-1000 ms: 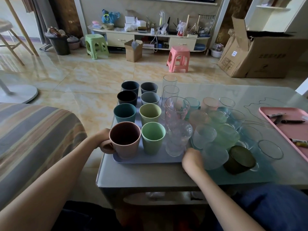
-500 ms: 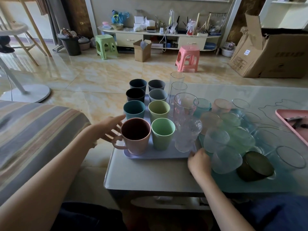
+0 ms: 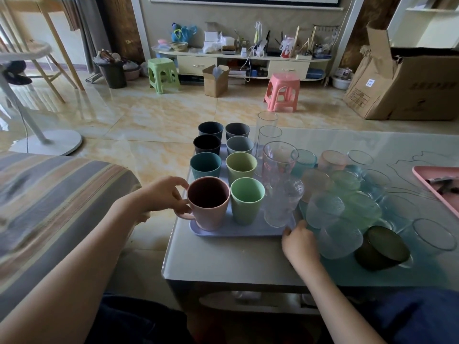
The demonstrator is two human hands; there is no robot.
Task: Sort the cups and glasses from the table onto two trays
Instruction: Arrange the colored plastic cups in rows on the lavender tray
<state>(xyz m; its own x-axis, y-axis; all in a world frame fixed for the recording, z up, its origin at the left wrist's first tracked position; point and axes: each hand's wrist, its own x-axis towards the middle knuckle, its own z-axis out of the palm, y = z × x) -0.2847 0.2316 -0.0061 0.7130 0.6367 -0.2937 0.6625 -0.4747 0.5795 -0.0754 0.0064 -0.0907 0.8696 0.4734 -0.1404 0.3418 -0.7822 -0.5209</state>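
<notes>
Left hand point(image 3: 165, 194) fingers curled on pink mug point(image 3: 208, 203) handle; right hand point(image 3: 299, 242) fingers gripping lavender tray point(image 3: 236, 230) corner.

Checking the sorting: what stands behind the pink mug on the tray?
Behind the pink mug a teal cup, then two dark cups, all on the tray. Their lower parts are hidden.

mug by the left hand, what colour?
Pink mug, dark brown inside; head view.
</notes>
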